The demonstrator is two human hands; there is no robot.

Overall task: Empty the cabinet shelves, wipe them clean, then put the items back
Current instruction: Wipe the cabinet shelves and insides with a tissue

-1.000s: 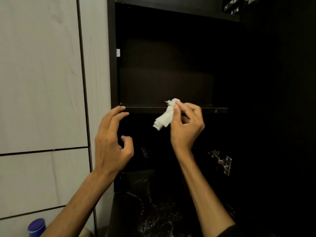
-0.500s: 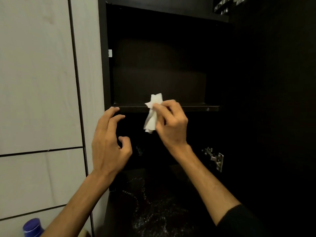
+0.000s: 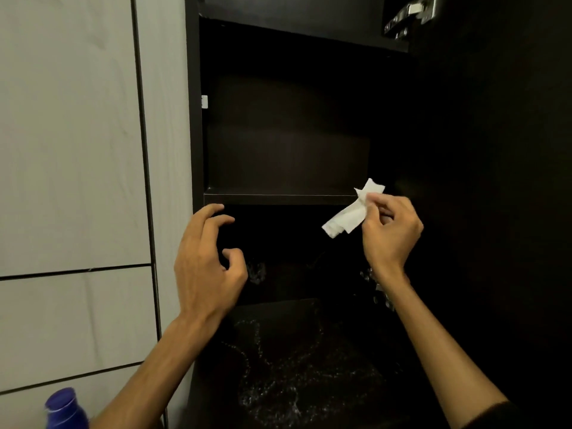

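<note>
Head view: I see a dark cabinet (image 3: 198, 119) standing open against a pale tiled wall (image 3: 71, 150), its shelf (image 3: 278, 199) running across the middle of the frame with nothing visible on it. The right hand (image 3: 390, 233) is raised at the right end of the shelf's front edge, thumb and fingertips pinching a crumpled white tissue (image 3: 351, 213). The tissue's upper tip pokes above the shelf line and its longer tail hangs down and to the left, in front of the dark space below. Whether the tissue actually touches the shelf edge I cannot tell.

The left hand (image 3: 207, 258) is raised near the cabinet's left side, just under the left end of the shelf. Its fingers are loosely curled and spread and they hold nothing; the fingertips lie close to the shelf's underside, and contact is not clear.

Below both hands a dark surface (image 3: 278, 366) glints with scattered drops and trails of water. A metal hinge (image 3: 408, 17) shows at the top right, beside the dark door (image 3: 495, 181) that fills the right side. A blue-capped bottle (image 3: 63, 408) sits at the lower left corner, in front of the tiles. A small white peg (image 3: 204, 102) is fixed on the cabinet's left inner wall.
</note>
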